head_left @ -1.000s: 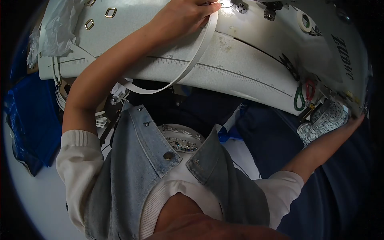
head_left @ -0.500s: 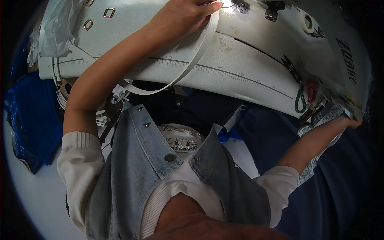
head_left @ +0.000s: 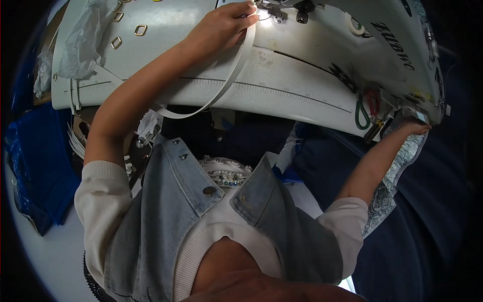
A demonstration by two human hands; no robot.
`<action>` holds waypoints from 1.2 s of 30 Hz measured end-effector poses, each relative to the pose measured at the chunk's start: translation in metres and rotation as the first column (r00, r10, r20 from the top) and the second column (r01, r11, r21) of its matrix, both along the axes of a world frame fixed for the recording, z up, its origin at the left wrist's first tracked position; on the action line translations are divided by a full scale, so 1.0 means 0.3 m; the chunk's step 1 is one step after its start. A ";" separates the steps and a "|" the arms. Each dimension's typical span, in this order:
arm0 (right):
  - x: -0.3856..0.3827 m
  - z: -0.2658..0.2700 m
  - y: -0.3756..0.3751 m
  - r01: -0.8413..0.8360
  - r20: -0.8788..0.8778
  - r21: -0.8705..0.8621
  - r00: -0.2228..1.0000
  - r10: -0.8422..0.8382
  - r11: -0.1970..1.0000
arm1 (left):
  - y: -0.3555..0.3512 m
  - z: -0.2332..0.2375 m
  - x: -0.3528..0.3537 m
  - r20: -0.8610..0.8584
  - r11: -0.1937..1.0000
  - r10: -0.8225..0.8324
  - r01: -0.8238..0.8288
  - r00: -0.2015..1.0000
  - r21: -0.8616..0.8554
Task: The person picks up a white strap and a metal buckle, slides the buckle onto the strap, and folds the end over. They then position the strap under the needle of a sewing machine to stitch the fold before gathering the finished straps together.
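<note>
At the top of the head view, my left hand (head_left: 225, 25) is closed with its fingertips pinching a narrow white strap (head_left: 232, 75) beside the lit needle area of a sewing machine (head_left: 370, 43). From those fingers the strap curves down over the table's front edge and passes behind my left forearm. My right hand (head_left: 415, 128) is at the far right, against the machine's end just below a small lit panel (head_left: 421, 117). Its fingers are mostly hidden there. Silvery patterned material (head_left: 385, 201) hangs beneath my right forearm.
Several metal rectangular rings (head_left: 141, 30) lie on the white table (head_left: 282, 95) at upper left, near a crumpled plastic bag (head_left: 85, 45). Green-handled scissors (head_left: 362, 115), a red-handled tool (head_left: 372, 103) and black snips (head_left: 343, 77) lie at right. A blue bag (head_left: 43, 166) is at far left.
The view has shifted, so the machine and table appear further left. My left hand stays on the strap by the needle, and my right hand remains at the machine's end.
</note>
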State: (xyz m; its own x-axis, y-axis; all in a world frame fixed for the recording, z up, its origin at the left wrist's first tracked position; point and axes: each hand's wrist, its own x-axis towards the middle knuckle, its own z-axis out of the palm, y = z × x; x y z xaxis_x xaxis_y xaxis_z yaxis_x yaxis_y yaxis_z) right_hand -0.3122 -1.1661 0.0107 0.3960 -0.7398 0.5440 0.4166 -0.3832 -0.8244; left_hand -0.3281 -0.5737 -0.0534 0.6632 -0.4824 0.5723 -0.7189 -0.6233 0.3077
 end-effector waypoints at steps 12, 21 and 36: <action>-0.309 0.034 0.530 0.039 0.042 -0.277 0.999 -0.028 0.960 | 0.059 0.013 -0.073 -0.122 0.941 -0.195 0.221 0.973 0.258; -0.328 -0.028 0.921 -0.471 -0.259 -0.699 0.868 0.423 0.538 | 0.061 0.030 -0.010 -0.180 0.970 -0.106 0.142 0.978 0.200; -0.301 -0.119 1.331 -0.887 -0.682 -0.449 0.419 0.600 0.108 | 0.079 0.057 -0.018 -0.260 0.904 -0.202 0.282 0.944 0.322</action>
State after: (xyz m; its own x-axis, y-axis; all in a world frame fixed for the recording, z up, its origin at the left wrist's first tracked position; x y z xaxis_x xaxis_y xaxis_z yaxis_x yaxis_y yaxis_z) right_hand -0.4026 -0.7669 -0.0251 0.7150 0.5889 0.3767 0.6759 -0.4447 -0.5877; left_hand -0.3334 -0.5501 -0.0363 0.5878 -0.7855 0.1934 -0.8020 -0.5346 0.2665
